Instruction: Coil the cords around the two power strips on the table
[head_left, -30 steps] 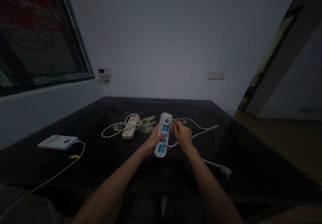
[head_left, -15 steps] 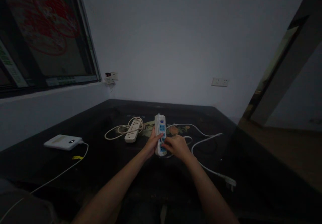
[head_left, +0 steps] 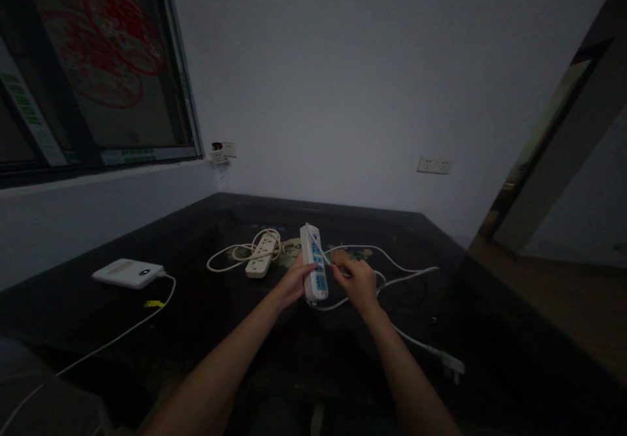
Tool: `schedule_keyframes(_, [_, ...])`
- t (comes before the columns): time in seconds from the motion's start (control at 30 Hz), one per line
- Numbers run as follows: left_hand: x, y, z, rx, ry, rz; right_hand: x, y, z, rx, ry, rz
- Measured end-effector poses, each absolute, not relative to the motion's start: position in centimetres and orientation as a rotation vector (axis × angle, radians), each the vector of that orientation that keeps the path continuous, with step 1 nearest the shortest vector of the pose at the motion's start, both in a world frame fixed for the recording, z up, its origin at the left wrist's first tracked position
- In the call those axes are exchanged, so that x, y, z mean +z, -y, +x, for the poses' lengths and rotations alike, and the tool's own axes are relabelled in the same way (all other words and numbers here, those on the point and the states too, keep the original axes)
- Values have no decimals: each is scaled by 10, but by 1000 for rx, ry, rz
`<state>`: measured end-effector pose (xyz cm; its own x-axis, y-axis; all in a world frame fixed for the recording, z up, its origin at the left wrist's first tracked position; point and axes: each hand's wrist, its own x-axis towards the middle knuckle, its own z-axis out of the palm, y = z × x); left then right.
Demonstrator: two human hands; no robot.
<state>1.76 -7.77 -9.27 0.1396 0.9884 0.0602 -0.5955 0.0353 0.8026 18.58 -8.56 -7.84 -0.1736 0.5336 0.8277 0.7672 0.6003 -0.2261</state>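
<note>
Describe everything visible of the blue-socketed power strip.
The power strip is long, white and plastic-looking, with a row of blue socket panels and a darker blue button near its far end. It is held lengthwise, far end leaning slightly left. The left hand grips its left side, thumb over the middle. White cable, pinched in the right hand, crosses its face diagonally. Its underside is hidden.

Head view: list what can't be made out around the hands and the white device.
All in the head view:
Left hand: the part behind the power strip is hidden by it.
White cord: the stretch inside the right hand is covered by that hand.
White device: its display is too small and dim to read.
Device cable: its far end is cut off at the lower left corner.
</note>
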Motion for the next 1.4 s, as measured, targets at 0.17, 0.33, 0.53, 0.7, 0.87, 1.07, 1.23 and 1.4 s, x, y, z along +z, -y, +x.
schedule_keyframes(0.17, [-96, 74, 17, 1319, -705, 728, -77, 87, 189, -269, 1756, -971])
schedule_keyframes(0.33, [-99, 72, 18, 1358, -742, 690, -73, 90, 192, -199, 1638, -946])
schedule_keyframes(0.53, [-100, 74, 21, 1329, -794, 752, -68, 92, 196, -86, 1478, -932])
schedule_keyframes(0.7, [-99, 78, 20, 1311, -749, 767, -66, 94, 194, -168, 1567, -869])
schedule_keyframes(0.87, [-101, 78, 19, 1320, -686, 744, -74, 93, 183, -295, 1846, -715])
schedule_keyframes(1.07, [-99, 79, 22, 1336, -637, 663, -85, 95, 173, -286, 2104, -831])
schedule_keyframes(1.23, [-97, 80, 25, 1303, -561, 562, -85, 96, 172, -272, 2173, -910])
schedule_keyframes(1.4, [-95, 85, 28, 1325, -526, 560, -85, 95, 172, -296, 2209, -937])
